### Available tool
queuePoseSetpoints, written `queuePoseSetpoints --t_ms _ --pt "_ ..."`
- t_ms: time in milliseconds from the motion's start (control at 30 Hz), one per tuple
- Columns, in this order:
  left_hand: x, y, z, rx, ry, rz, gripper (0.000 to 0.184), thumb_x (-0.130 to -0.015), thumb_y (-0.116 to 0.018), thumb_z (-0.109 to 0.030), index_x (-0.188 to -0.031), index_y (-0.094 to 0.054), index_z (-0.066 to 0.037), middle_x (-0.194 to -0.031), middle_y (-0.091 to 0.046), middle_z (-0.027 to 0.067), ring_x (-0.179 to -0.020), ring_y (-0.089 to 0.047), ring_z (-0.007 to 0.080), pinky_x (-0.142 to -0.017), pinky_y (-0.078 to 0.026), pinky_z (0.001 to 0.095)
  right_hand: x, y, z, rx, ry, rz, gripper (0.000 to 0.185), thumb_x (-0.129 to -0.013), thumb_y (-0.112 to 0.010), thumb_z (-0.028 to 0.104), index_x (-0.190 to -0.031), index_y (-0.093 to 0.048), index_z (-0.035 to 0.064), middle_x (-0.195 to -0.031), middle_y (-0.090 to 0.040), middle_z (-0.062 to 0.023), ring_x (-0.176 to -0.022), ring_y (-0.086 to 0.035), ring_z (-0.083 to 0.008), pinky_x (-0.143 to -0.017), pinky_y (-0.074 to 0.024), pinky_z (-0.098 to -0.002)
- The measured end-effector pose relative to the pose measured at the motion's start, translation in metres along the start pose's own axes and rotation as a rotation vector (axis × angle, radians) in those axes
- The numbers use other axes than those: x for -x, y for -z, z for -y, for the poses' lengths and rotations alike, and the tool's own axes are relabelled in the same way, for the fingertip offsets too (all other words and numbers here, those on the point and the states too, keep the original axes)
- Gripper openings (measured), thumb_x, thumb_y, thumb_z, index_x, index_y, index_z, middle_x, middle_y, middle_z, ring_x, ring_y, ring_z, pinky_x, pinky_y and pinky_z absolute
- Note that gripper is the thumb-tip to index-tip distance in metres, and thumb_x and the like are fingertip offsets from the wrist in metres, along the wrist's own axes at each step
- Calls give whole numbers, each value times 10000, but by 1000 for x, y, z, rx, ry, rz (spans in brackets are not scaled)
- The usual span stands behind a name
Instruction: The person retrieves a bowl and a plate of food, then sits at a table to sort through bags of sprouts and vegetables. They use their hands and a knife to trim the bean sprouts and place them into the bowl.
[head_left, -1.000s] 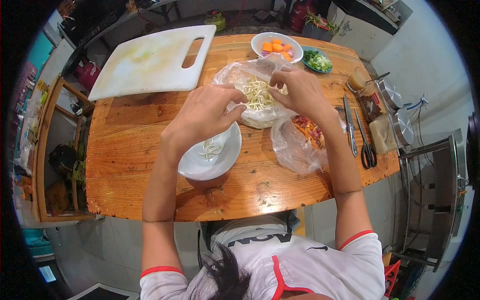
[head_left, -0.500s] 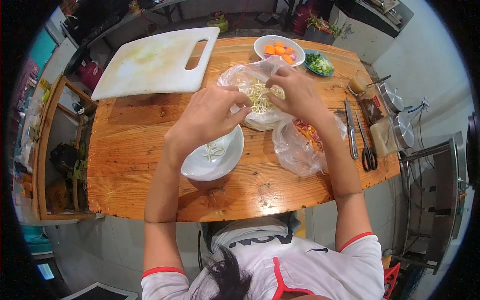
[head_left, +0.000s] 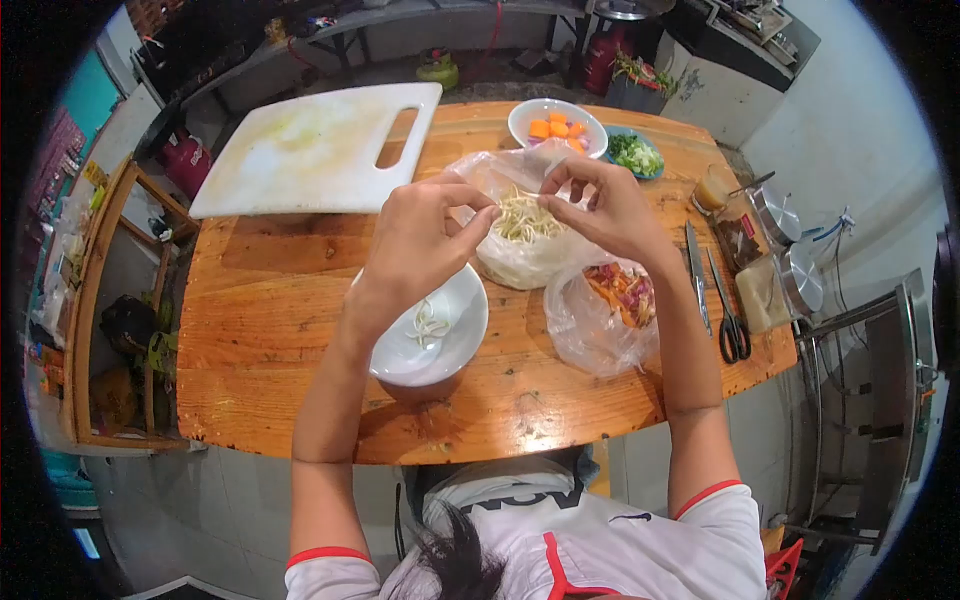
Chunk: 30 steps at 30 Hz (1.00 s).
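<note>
So, grip first: on the left hand (head_left: pixel 420 240) the thumb and index fingertips are pinched together, and on the right hand (head_left: pixel 607 205) the thumb and index tips are closed up as well. Too small to tell what's between either pair. The two hands are apart, up over the thin, pale bean sprouts (head_left: pixel 527 217), which sit in an open, clear plastic bag (head_left: pixel 518 269) on the table.

Just below the left hand there's a deep white bowl (head_left: pixel 458 343) with a few pale strands (head_left: pixel 430 325) in it, and that forearm covers part of its rim. Under the right forearm is a second clear plastic bag (head_left: pixel 577 340) with red and orange cut pieces (head_left: pixel 630 292) inside.

Further out, past the sprouts, you've got a round white bowl (head_left: pixel 515 122) of orange chunks (head_left: pixel 545 129) plus some purplish bits, and right beside it a small blue plate (head_left: pixel 657 171) with chopped greens (head_left: pixel 630 152). Big white plastic cutting board (head_left: pixel 300 150) with a handle slot at the far left. Over on the right: a long knife (head_left: pixel 697 270), black-handled scissors (head_left: pixel 735 340), a glass of tan stuff (head_left: pixel 712 190) and metal-lidded jars (head_left: pixel 752 270). It's all on a varnished wooden table (head_left: pixel 275 340).
</note>
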<state>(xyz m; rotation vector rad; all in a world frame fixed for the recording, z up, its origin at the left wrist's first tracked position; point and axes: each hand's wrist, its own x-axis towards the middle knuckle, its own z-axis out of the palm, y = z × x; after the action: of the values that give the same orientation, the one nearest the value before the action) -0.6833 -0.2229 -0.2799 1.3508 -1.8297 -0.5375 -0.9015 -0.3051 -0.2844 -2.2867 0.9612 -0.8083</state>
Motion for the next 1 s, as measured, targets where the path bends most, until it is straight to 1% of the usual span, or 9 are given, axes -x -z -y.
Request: queuePoseSetpoints --t_ms 133,233,333,467,567,667,767,833,1000 --pt "-3 4 -5 299 182 -1 221 -860 -687 -182 -964 -687 13 -791 -665 50 -561 -617 77 -507 -456 203 3 -12 14 -191 102 -97 135 -800 -737 180 -835 -666 70 -785 -621 61 -666 -481 -20 -557 -354 -194" --pt "-2 4 -11 452 212 -12 190 -856 -696 -170 -959 -694 -11 -751 -664 36 -572 -619 68 -499 -430 175 6 -18 30 -197 144 -167 159 -773 -753 178 -833 -677 52 -760 -653 11 -624 -512 -64 -556 -404 -232" --pt "-2 0 -12 611 160 -22 183 -850 -701 -165 -961 -688 -20 -715 -661 24 -582 -620 65 -492 -413 164 8 -23 33 -232 130 -194 168 -772 -757 192 -826 -679 53 -773 -657 5 -625 -518 -63 -532 -398 -224" --pt "-3 -2 -6 667 176 -27 182 -850 -700 -164 -938 -660 -10 -755 -671 38 -601 -623 64 -496 -423 166 10 -19 35 -171 250 -188 171 -761 -763 189 -831 -684 55 -788 -662 -5 -645 -537 -64 -521 -404 -215" --pt "-3 1 -8 693 179 1 171 -845 -700 -147 -920 -644 -5 -774 -671 41 -610 -624 66 -509 -440 166 10 -9 42 -111 265 -248 147 -772 -745 168 -848 -685 58 -806 -669 -26 -641 -561 -94 -519 -427 -232" --pt "-3 3 -5 703 169 47 145 -836 -698 -108 -912 -640 0 -779 -665 43 -618 -622 68 -538 -472 177 10 -9 46 18 416 -333 142 -769 -721 124 -895 -677 77 -831 -653 -42 -688 -592 -165 -565 -464 -277" --pt "-2 4 -3 682 182 101 141 -825 -697 -74 -912 -643 22 -781 -664 54 -639 -626 78 -574 -504 200 9 -10 41 259 620 -324 199 -746 -706 93 -940 -664 96 -848 -625 -49 -768 -598 -230 -632 -487 -331" --pt "-1 8 -6 678 221 134 148 -817 -699 -61 -902 -651 50 -782 -666 72 -670 -637 97 -602 -525 223 12 -10 43 284 620 -280 229 -723 -710 91 -945 -656 104 -845 -609 -47 -802 -592 -241 -658 -487 -345" --pt "-1 11 -8 599 222 165 119 -811 -697 -58 -885 -651 23 -773 -650 30 -640 -599 62 -588 -493 196 16 -9 44 341 635 -270 208 -708 -718 104 -902 -645 104 -839 -602 -39 -806 -593 -235 -660 -488 -348"
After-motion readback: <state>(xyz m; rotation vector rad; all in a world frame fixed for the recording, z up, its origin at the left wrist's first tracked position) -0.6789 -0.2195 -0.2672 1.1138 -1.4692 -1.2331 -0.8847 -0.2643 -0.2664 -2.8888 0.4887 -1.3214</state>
